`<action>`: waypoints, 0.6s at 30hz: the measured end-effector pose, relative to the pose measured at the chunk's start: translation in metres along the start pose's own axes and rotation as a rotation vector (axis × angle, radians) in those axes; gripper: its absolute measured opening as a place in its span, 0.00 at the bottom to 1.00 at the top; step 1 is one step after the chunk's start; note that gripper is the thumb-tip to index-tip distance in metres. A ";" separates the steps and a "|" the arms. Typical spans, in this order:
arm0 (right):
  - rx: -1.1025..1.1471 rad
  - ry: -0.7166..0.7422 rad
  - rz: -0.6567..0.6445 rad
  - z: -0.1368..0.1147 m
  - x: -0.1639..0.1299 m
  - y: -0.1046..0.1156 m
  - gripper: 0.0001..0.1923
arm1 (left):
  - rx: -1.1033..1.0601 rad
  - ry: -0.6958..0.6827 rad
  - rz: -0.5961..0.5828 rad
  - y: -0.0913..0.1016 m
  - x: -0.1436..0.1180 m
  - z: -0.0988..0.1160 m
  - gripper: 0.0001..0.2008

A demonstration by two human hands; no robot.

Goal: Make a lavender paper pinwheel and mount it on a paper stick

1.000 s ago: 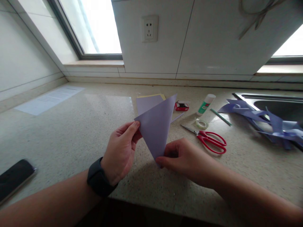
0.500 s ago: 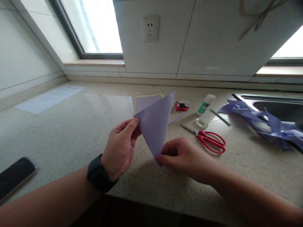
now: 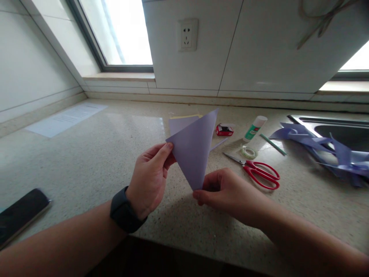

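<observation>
lilac paper: smooth, triangular | left fingers: pinching its corner | right fingers: pinching lower tip

Pale tiled wall, bright window, speckled counter, metal sink

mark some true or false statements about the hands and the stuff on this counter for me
1. The left hand and right hand both grip the triangular lavender paper. True.
2. The metal scissors with red handles lie on the speckled stone counter. True.
3. The right arm wears a black band. False: the black band is on the left arm.
4. A white-and-green cylindrical tube is left of the paper. False: the tube is to its right.
5. The scissors are in the right hand. False: that hand pinches the paper's lower corner.
</observation>
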State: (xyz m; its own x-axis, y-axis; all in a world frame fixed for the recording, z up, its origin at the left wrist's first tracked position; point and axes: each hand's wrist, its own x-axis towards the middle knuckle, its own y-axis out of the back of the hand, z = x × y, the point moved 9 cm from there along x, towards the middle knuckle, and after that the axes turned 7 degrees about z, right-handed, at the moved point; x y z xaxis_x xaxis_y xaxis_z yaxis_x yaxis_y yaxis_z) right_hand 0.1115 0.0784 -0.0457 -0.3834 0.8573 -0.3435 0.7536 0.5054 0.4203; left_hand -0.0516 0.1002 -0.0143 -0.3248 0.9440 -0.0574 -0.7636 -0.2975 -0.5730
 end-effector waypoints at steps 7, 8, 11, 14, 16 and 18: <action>0.027 0.003 -0.039 -0.003 0.000 0.000 0.13 | 0.031 -0.013 -0.007 0.001 0.004 0.001 0.04; 0.040 0.003 -0.043 -0.003 0.001 0.000 0.13 | 0.032 -0.013 -0.005 0.001 0.004 0.001 0.04; 0.062 0.000 -0.050 -0.003 0.002 -0.001 0.14 | 0.033 -0.013 -0.004 0.002 0.005 0.001 0.04; 0.075 0.003 -0.052 -0.004 0.002 -0.002 0.15 | 0.030 -0.013 -0.008 0.003 0.005 0.000 0.03; 0.063 0.014 -0.056 -0.004 0.001 -0.002 0.15 | 0.023 -0.012 -0.009 0.003 0.005 0.000 0.03; 0.028 0.018 -0.055 -0.003 0.001 -0.002 0.15 | 0.011 -0.011 -0.007 0.004 0.006 0.000 0.03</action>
State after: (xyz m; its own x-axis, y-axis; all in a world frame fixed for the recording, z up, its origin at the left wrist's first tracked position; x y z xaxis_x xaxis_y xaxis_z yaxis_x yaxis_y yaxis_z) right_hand 0.1079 0.0786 -0.0443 -0.4340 0.8300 -0.3504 0.7455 0.5492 0.3775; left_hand -0.0560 0.1047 -0.0170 -0.3253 0.9446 -0.0442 -0.7722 -0.2923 -0.5641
